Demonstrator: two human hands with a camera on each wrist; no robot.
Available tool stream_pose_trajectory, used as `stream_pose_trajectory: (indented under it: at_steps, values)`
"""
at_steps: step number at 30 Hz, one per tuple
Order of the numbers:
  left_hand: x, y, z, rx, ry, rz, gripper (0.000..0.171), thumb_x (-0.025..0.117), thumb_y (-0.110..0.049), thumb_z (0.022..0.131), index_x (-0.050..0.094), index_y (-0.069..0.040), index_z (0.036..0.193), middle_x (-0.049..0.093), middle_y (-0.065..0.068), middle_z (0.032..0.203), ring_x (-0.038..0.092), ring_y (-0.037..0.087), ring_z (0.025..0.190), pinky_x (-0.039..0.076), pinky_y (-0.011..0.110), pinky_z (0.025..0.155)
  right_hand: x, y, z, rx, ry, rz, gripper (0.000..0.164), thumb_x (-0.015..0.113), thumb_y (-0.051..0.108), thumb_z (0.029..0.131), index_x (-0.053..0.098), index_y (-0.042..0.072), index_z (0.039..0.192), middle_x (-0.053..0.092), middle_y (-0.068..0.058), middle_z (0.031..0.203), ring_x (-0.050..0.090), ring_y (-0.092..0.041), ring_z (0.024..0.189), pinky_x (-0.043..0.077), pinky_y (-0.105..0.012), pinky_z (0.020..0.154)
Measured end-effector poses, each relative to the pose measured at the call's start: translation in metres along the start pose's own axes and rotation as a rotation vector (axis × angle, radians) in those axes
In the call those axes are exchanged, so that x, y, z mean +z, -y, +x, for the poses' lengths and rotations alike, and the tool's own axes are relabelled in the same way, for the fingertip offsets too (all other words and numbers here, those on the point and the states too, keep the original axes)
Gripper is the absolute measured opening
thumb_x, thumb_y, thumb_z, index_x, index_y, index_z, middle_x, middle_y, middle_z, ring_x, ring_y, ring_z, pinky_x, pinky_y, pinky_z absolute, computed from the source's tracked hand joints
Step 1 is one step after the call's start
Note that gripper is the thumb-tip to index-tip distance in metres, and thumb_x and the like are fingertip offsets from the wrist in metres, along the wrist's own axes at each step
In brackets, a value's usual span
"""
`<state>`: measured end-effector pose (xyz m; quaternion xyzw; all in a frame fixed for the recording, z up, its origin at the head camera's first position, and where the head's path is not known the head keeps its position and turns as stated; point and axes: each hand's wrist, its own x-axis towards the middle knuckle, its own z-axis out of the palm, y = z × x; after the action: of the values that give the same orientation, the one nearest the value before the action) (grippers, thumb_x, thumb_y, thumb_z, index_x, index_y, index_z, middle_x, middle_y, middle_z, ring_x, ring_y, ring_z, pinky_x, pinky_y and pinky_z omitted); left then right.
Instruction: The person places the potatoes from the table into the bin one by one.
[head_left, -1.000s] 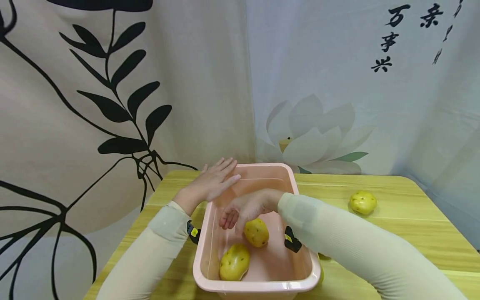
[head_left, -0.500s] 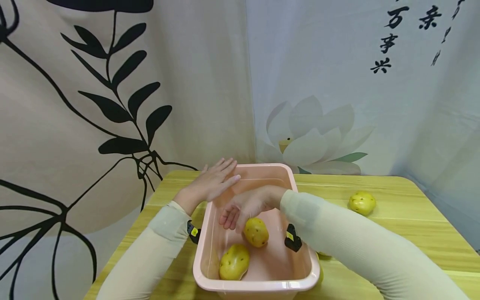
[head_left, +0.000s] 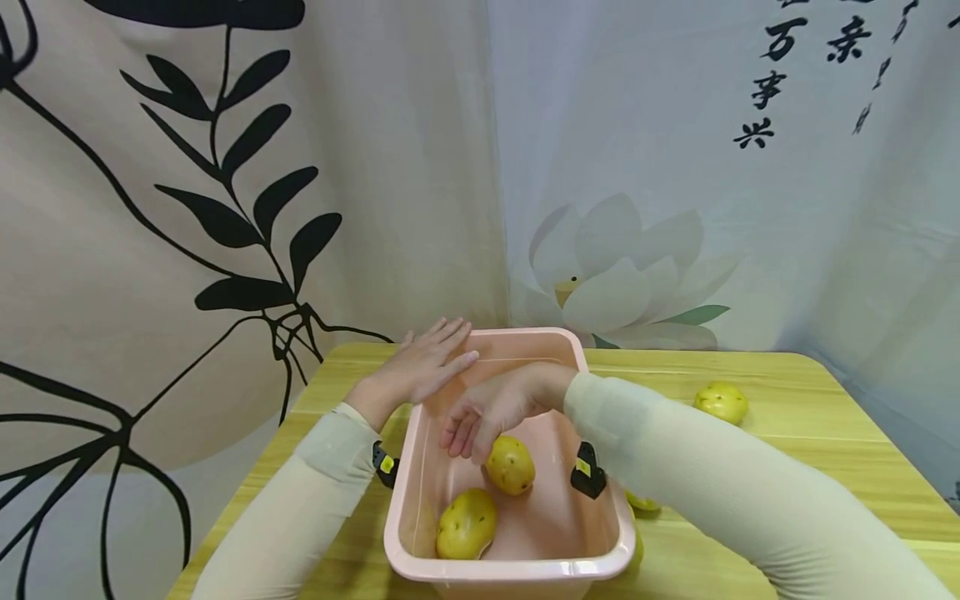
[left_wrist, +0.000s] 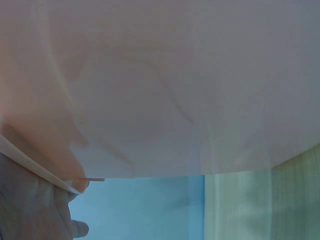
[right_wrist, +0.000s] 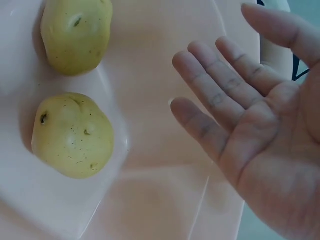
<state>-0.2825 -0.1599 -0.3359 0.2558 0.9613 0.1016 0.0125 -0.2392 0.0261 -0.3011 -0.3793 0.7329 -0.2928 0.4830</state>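
left hand point(head_left: 417, 363) splayed at the far left corner of a pink rectangular plastic tub point(head_left: 517, 570), the loose, empty right hand point(head_left: 498, 408), seemingly transferring yellow oval potatoes point(head_left: 467, 525), probably needs to lift clear next.

Soft, even light fills the head view, bright and fairly sharp, with white glare along the near rim of the rectangular pink plastic tub point(head_left: 517, 571) and pale sheen on the yellow wood-grain table point(head_left: 810, 425). The left wrist view is dim, hazy, low in contrast; the right's is muted, faint shadows edging two rounded yellow potatoes point(right_wrist: 73, 137).
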Motion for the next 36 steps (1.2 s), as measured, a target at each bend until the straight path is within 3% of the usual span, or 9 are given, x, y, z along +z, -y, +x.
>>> stream_pose_trajectory:
  at_steps: [18,24,31,36]
  values:
    - [-0.001,-0.001,0.000,-0.017,0.020,-0.009,0.077,0.018,-0.070,0.094,0.015,-0.023,0.155,0.009,-0.001,0.161,0.000,0.023,0.147,0.002,0.061,0.112,0.006,0.015,-0.018,-0.003,0.019,-0.060,0.047,0.069,0.009,0.082,0.054,0.007,0.127,0.062,0.002,0.118,0.057,-0.013,0.112,0.044,-0.021,0.095]
    - [-0.002,-0.002,-0.001,-0.020,0.015,-0.014,0.077,0.020,-0.070,0.094,0.015,-0.024,0.155,0.009,-0.002,0.161,0.000,0.023,0.147,0.002,0.061,0.112,0.006,0.015,-0.027,-0.019,0.022,-0.048,0.053,0.070,0.012,0.081,0.052,0.004,0.130,0.061,-0.002,0.122,0.056,-0.016,0.116,0.044,-0.023,0.096]
    - [-0.001,-0.002,0.000,-0.014,0.007,-0.017,0.077,0.020,-0.070,0.095,0.017,-0.023,0.155,0.010,-0.001,0.161,0.001,0.024,0.147,0.002,0.062,0.112,0.006,0.015,-0.039,-0.036,0.036,-0.049,0.053,0.069,0.014,0.083,0.050,0.004,0.131,0.060,0.004,0.120,0.052,-0.023,0.122,0.043,-0.023,0.098]
    - [-0.001,-0.003,-0.001,-0.016,0.003,-0.014,0.077,0.019,-0.070,0.094,0.018,-0.023,0.155,0.011,-0.001,0.161,0.002,0.024,0.147,0.002,0.061,0.112,0.006,0.014,-0.049,-0.043,0.034,-0.045,0.051,0.069,0.012,0.084,0.050,0.005,0.131,0.060,0.004,0.121,0.054,-0.020,0.120,0.043,-0.024,0.098]
